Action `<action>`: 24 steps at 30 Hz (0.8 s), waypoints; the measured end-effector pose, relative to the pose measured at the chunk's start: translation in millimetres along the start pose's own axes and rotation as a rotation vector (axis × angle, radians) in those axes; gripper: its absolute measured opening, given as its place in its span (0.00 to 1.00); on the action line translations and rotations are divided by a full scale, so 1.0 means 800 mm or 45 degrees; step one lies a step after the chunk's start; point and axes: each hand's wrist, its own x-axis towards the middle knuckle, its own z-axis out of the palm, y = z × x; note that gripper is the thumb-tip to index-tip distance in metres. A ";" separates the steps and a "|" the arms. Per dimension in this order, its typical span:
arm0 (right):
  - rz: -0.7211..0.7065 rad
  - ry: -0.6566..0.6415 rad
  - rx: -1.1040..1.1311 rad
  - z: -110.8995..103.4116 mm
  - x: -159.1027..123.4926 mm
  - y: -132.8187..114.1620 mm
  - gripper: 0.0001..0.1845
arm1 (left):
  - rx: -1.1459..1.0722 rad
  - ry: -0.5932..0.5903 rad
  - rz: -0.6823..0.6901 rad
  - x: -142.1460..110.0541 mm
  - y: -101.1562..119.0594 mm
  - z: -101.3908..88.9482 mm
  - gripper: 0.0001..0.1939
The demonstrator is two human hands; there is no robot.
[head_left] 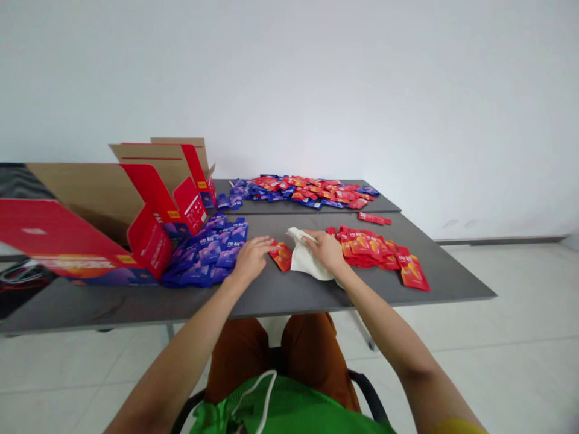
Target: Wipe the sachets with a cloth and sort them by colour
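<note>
Red sachet lies on grey tabletop between open-fingered flat left hand and right hand (fingers gripping white cloth).

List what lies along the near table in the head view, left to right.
Open red cardboard carton → purple sachets → left hand → red-orange sachet → right hand → pile of red sachets
</note>
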 end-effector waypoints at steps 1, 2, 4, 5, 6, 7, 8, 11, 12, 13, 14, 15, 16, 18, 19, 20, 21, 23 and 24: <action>-0.013 -0.017 -0.006 0.006 0.001 0.002 0.23 | 0.044 0.038 -0.021 -0.010 0.018 0.000 0.35; -0.046 -0.044 -0.016 0.013 0.002 0.003 0.23 | 0.089 0.035 -0.024 -0.020 0.038 0.002 0.33; -0.154 -0.100 -0.057 0.025 0.001 -0.002 0.23 | 0.187 -0.039 -0.064 -0.038 0.075 0.012 0.31; -0.211 -0.116 -0.089 0.030 -0.001 -0.006 0.23 | 0.231 -0.073 -0.122 -0.044 0.090 0.019 0.30; -0.270 -0.129 -0.125 0.034 -0.003 -0.011 0.24 | 0.265 -0.111 -0.176 -0.048 0.102 0.026 0.31; -0.327 -0.141 -0.158 0.037 -0.006 -0.016 0.24 | 0.292 -0.144 -0.221 -0.051 0.111 0.032 0.30; -0.385 -0.154 -0.186 0.039 -0.009 -0.021 0.24 | 0.310 -0.175 -0.252 -0.051 0.117 0.037 0.29; -0.520 -0.231 -0.229 0.043 -0.011 -0.032 0.24 | 0.313 -0.219 -0.276 -0.047 0.122 0.043 0.25; -0.539 -0.273 -0.232 0.043 -0.009 -0.033 0.24 | 0.299 -0.218 -0.288 -0.045 0.122 0.043 0.25; -0.543 -0.318 -0.232 0.044 -0.004 -0.035 0.24 | 0.283 -0.209 -0.312 -0.043 0.122 0.043 0.24; -0.537 -0.367 -0.231 0.044 0.002 -0.036 0.25 | 0.266 -0.196 -0.341 -0.042 0.122 0.042 0.24; -0.525 -0.413 -0.232 0.044 0.009 -0.037 0.25 | 0.253 -0.181 -0.367 -0.041 0.123 0.041 0.24; -0.514 -0.454 -0.237 0.044 0.018 -0.039 0.25 | 0.248 -0.167 -0.389 -0.041 0.124 0.040 0.24; -0.494 -0.521 -0.267 0.044 0.036 -0.045 0.25 | 0.259 -0.153 -0.424 -0.040 0.125 0.037 0.23; -0.484 -0.552 -0.287 0.044 0.045 -0.050 0.25 | 0.267 -0.162 -0.442 -0.039 0.126 0.034 0.22; -0.473 -0.577 -0.302 0.044 0.054 -0.055 0.26 | 0.278 -0.175 -0.469 -0.038 0.127 0.032 0.21; -0.451 -0.583 -0.300 0.044 0.063 -0.062 0.25 | 0.289 -0.190 -0.498 -0.038 0.128 0.029 0.20; -0.375 -0.543 -0.254 0.046 0.081 -0.075 0.26 | 0.302 -0.216 -0.535 -0.038 0.130 0.024 0.18; -0.320 -0.491 -0.218 0.047 0.089 -0.081 0.26 | 0.307 -0.219 -0.539 -0.038 0.131 0.023 0.17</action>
